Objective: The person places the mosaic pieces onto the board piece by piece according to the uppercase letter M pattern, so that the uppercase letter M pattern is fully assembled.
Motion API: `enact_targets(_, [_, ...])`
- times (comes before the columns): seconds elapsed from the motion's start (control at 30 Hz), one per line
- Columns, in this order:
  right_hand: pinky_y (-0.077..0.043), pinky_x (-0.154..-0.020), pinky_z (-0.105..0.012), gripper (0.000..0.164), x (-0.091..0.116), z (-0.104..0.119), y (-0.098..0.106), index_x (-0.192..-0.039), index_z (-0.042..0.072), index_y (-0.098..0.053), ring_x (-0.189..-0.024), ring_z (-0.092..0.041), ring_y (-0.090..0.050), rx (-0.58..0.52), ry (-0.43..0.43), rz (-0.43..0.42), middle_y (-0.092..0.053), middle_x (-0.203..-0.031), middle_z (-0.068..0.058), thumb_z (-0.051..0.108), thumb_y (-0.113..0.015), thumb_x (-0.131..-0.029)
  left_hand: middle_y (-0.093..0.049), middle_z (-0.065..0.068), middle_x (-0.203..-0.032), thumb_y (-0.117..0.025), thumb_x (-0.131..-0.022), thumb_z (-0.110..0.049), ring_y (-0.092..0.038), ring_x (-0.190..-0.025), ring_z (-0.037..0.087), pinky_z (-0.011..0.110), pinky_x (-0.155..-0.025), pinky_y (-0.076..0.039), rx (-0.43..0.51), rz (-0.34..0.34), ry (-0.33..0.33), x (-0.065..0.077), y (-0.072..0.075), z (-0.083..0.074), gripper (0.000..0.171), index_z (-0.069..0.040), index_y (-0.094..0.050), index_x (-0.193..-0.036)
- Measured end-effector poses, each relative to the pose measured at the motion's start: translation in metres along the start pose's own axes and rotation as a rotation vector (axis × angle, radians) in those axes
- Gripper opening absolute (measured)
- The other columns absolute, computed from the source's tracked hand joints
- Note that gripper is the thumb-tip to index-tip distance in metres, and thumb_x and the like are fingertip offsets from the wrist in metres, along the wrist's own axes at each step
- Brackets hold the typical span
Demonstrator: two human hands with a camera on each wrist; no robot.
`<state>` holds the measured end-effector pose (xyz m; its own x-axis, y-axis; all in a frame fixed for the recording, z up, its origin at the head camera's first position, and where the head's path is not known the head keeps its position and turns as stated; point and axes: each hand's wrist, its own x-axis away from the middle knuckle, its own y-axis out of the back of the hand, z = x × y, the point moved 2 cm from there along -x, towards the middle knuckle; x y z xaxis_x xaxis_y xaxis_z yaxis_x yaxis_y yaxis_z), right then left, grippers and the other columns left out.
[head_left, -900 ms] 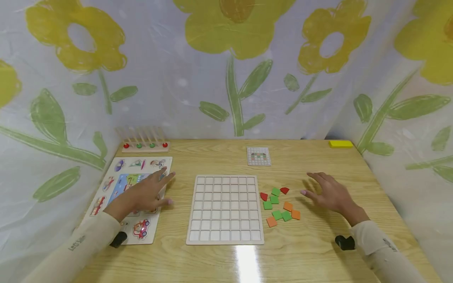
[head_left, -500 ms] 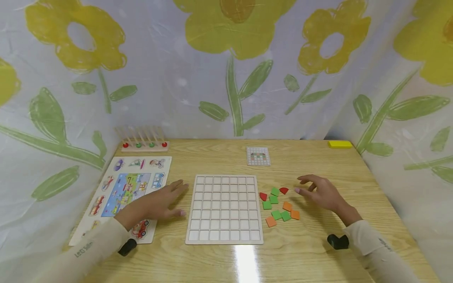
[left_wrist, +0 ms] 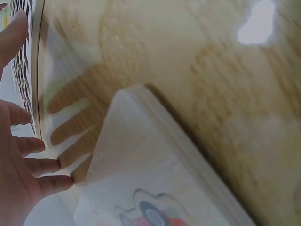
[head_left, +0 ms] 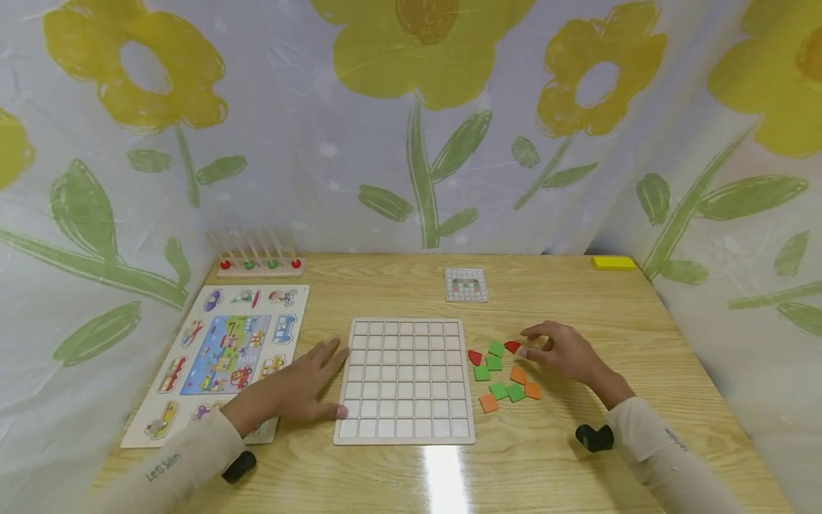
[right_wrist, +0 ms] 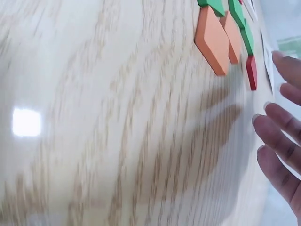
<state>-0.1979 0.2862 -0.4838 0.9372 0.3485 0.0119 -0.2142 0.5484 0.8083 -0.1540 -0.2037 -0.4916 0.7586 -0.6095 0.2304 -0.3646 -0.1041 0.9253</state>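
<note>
My left hand (head_left: 302, 385) reaches to the left edge of the wooden grid board (head_left: 404, 382), fingers extended and thumb at its lower left side. In the left wrist view the fingers (left_wrist: 49, 184) are spread apart beside the board. My right hand (head_left: 565, 353) is at the right of the loose tiles, thumb and index finger by a red quarter-round tile (head_left: 512, 347). In the right wrist view that hand (right_wrist: 287, 127) holds nothing. Several green square tiles (head_left: 496, 348), orange square tiles (head_left: 489, 403) and another red tile (head_left: 474, 358) lie right of the board.
A picture puzzle board (head_left: 225, 353) lies at the left, close to my left forearm. Behind it stands a peg rack (head_left: 260, 268) with red and green beads. A small pattern card (head_left: 466, 285) lies beyond the grid board, and a yellow block (head_left: 613, 263) at the back right.
My left hand has moved right from over the puzzle board to the grid board's edge. The right hand has moved left to the red tile, its thumb and index finger drawing closer.
</note>
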Motion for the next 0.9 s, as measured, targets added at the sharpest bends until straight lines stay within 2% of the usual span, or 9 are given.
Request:
enact_targets(0.1, [-0.051,-0.061,-0.026,0.04,-0.004,0.002,-0.004,-0.123,0.005,-0.07,-0.069,-0.008,-0.063,0.015,0.023,0.013,-0.071,-0.115,-0.014,0.029,-0.076,-0.091,-0.012,0.029,-0.165,-0.056,-0.089,-0.072,-0.016,-0.149,0.054,0.065,-0.115,-0.026,-0.006,0.009,0.007,0.001,-0.001,-0.001,0.105,-0.003,-0.02,-0.16])
enact_targets(0.2, [-0.052,-0.064,-0.027,0.04,-0.007,0.004,-0.008,-0.121,0.007,-0.072,-0.071,-0.006,-0.064,0.037,0.033,0.018,-0.071,-0.113,-0.011,0.03,-0.077,-0.09,-0.012,0.029,-0.165,-0.057,-0.089,-0.071,-0.014,-0.149,0.054,0.067,-0.115,-0.024,0.004,0.02,0.011,0.001,-0.002,-0.002,0.106,-0.002,-0.019,-0.16])
enact_targets(0.43, [-0.051,-0.064,-0.03,0.04,-0.009,0.007,-0.012,-0.123,0.009,-0.072,-0.072,-0.008,-0.062,0.056,0.008,0.065,-0.069,-0.111,-0.008,0.032,-0.076,-0.091,-0.011,0.028,-0.165,-0.058,-0.089,-0.071,-0.013,-0.149,0.054,0.069,-0.114,-0.024,0.013,0.031,0.01,0.002,-0.001,-0.004,0.107,-0.003,-0.017,-0.161])
enact_targets(0.53, [-0.049,-0.064,-0.031,0.037,-0.01,0.009,-0.013,-0.121,0.01,-0.073,-0.073,-0.01,-0.059,0.08,0.007,0.062,-0.067,-0.108,-0.007,0.031,-0.076,-0.091,-0.011,0.029,-0.165,-0.058,-0.088,-0.072,-0.013,-0.149,0.055,0.069,-0.114,-0.024,0.015,0.037,0.007,0.003,0.0,-0.004,0.108,-0.003,-0.017,-0.161])
enact_targets(0.77, [-0.051,-0.068,-0.033,0.033,-0.012,0.009,-0.016,-0.118,0.012,-0.076,-0.081,-0.013,-0.061,0.097,0.019,0.059,-0.065,-0.107,-0.006,0.031,-0.076,-0.091,-0.01,0.029,-0.165,-0.059,-0.088,-0.072,-0.012,-0.149,0.054,0.069,-0.114,-0.023,0.017,0.06,0.006,0.002,0.004,-0.003,0.11,-0.003,-0.016,-0.161])
enact_targets(0.9, [-0.051,-0.068,-0.033,0.03,-0.013,0.007,-0.017,-0.116,0.012,-0.077,-0.082,-0.013,-0.061,0.097,0.02,0.053,-0.065,-0.106,-0.005,0.029,-0.075,-0.091,-0.013,0.03,-0.164,-0.06,-0.087,-0.071,-0.015,-0.149,0.054,0.067,-0.114,-0.027,0.012,0.062,0.006,0.001,0.006,-0.002,0.109,-0.001,-0.019,-0.16])
